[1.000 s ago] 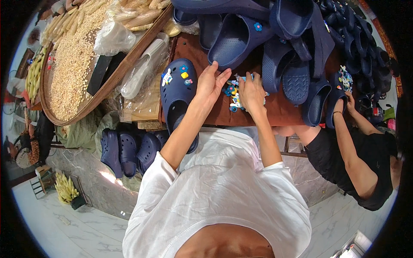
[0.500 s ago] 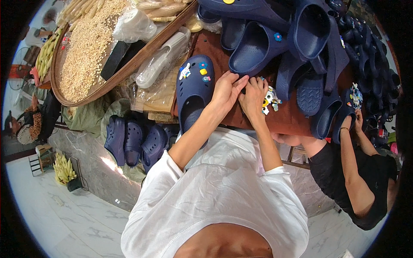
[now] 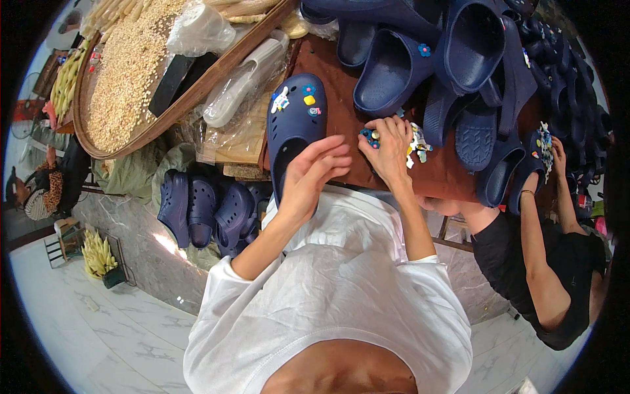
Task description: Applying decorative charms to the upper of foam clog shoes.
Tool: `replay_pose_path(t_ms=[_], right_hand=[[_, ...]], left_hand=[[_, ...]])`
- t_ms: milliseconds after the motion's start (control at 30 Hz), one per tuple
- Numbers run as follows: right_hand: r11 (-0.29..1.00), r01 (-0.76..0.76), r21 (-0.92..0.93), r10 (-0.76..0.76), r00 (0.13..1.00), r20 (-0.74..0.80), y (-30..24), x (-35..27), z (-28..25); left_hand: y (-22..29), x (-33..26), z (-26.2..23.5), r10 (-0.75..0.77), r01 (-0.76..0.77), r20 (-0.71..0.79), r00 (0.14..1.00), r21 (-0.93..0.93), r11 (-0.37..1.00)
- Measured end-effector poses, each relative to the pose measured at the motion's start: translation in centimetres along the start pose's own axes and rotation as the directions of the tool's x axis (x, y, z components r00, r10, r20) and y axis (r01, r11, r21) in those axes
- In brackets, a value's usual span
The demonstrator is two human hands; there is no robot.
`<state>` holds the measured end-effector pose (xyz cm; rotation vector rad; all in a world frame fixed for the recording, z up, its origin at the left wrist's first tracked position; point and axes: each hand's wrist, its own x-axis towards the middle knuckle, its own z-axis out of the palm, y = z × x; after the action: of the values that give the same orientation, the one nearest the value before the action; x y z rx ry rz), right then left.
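A navy clog [image 3: 296,118] lies on the brown cloth, toe pointing away, with a white figure charm, a blue flower charm, a yellow charm and a small pinkish-blue charm on its upper. My left hand [image 3: 307,177] hovers at the clog's heel end, fingers stretched to the right and slightly blurred, holding nothing. To its right, my right hand [image 3: 392,146] is curled low over the cloth. Several small blue shoe charms [image 3: 371,136] show between its thumb and forefinger. Beside its knuckles lies a heap of white and yellow charms [image 3: 417,143], partly hidden by the hand.
Navy clogs [image 3: 387,75] are piled at the far side and right. A wooden-rimmed tray [image 3: 197,82] of pale grains stands at the left, near a plastic-wrapped clear shoe [image 3: 244,82]. More clogs [image 3: 202,210] hang below. At right, another person [image 3: 545,269] handles a charm-decorated clog.
My hands have come apart from their meeting point over the cloth. The left hand moved left and nearer to me, its fingers now extended; the right stays by the charms, uncovering the blue ones.
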<state>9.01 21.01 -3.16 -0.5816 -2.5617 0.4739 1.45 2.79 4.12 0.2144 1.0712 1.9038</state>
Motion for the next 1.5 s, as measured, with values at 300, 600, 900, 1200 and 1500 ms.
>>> replay_pose_path(t_ms=[300, 600, 900, 1200, 1500], right_hand=[[0.997, -0.042, 0.059, 0.046, 0.996, -0.07, 0.1, -0.9, 0.1], [0.975, -0.195, 0.109, 0.215, 0.951, -0.221, 0.5, 0.3, -1.0], [0.961, -0.268, 0.072, 0.276, 0.948, -0.161, 1.0, 0.4, 0.1], [0.942, -0.277, -0.19, 0.276, 0.961, -0.035, 2.5, 1.5, -0.1], [0.979, -0.201, 0.025, 0.201, 0.98, 0.007, 1.8, 0.4, -1.4]], left_hand=[[-1.7, -1.8, -4.5, 0.011, -0.008, -0.233, 0.972, 0.012, 1.0], [-2.9, -1.8, -1.0, 0.272, -0.208, -0.143, 0.952, 0.354, 0.912], [-5.1, 5.0, 2.0, 0.087, -0.077, -0.037, 0.996, 0.217, 0.973], [-5.0, 9.9, 1.7, -0.235, 0.185, -0.075, 0.969, -0.411, 0.893], [-4.6, 10.4, 1.4, -0.22, 0.179, -0.047, 0.974, -0.428, 0.886]])
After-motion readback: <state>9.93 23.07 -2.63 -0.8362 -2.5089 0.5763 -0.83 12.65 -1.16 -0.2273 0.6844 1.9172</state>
